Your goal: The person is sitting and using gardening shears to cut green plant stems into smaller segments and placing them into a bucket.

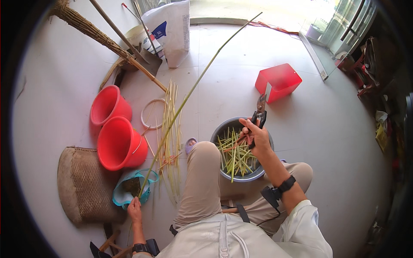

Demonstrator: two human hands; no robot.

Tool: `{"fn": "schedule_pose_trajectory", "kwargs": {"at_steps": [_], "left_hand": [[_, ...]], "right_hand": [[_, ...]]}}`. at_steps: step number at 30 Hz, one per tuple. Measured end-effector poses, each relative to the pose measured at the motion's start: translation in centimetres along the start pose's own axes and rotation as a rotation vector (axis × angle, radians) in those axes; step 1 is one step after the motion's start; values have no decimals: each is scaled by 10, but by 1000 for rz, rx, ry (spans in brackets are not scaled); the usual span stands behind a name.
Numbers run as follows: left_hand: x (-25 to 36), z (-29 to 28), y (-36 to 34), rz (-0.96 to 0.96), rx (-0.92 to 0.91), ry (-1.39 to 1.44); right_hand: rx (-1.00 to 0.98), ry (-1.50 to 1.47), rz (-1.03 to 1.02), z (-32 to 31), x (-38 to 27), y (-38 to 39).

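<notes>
My left hand (134, 210), low at the left, is closed around the lower part of a long green stalk (189, 93). The stalk slants up and right across the view, thinning toward its far tip. In my right hand (257, 136) is a pair of pruning shears (260, 112) with dark grips, blades pointing away from me. Beneath that hand a grey basin (260, 173) on the floor holds many short cut stalk pieces (236, 157). Beside my left hand sits a teal plastic bag (149, 182) with something dark inside. The shears and the long stalk are apart.
Long thin stalks (172, 133) lie on the floor by a pale ring (143, 115). Two red buckets (116, 144) and a woven basket (84, 182) stand left. A red plastic bin (286, 81) sits beyond the basin. A broom (99, 36) and white sack (172, 36) are farther back.
</notes>
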State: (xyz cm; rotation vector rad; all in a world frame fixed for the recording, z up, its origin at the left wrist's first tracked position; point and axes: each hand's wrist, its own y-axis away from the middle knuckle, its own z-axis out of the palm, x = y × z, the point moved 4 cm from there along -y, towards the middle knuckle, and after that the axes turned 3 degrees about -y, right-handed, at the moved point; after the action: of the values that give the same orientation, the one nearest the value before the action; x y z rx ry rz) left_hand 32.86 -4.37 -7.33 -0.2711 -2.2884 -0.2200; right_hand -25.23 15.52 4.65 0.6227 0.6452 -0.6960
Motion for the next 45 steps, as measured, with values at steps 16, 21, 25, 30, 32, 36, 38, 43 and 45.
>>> {"fn": "schedule_pose_trajectory", "kwargs": {"at_steps": [16,21,25,30,32,36,38,43,45], "left_hand": [[17,-129,70,-89,-209,-126],[207,-45,51,325,-389,-142],[224,-22,46,339,-389,-130],[197,-31,50,298,-337,-97],[198,-29,53,296,-323,-116],[197,-31,56,320,-293,-153],[196,-30,56,318,-299,-155],[199,-34,57,361,-302,-211],[199,-33,56,386,-300,-216]], "right_hand": [[-86,-413,-58,-4,-47,-12],[33,-382,15,-29,3,16],[-49,-544,181,-55,18,44],[92,-120,404,-94,46,117],[54,198,529,-106,56,139],[-110,408,576,-100,51,153],[-134,482,580,-96,46,151],[-146,610,527,-81,31,142],[-195,638,574,-81,26,140]]}}
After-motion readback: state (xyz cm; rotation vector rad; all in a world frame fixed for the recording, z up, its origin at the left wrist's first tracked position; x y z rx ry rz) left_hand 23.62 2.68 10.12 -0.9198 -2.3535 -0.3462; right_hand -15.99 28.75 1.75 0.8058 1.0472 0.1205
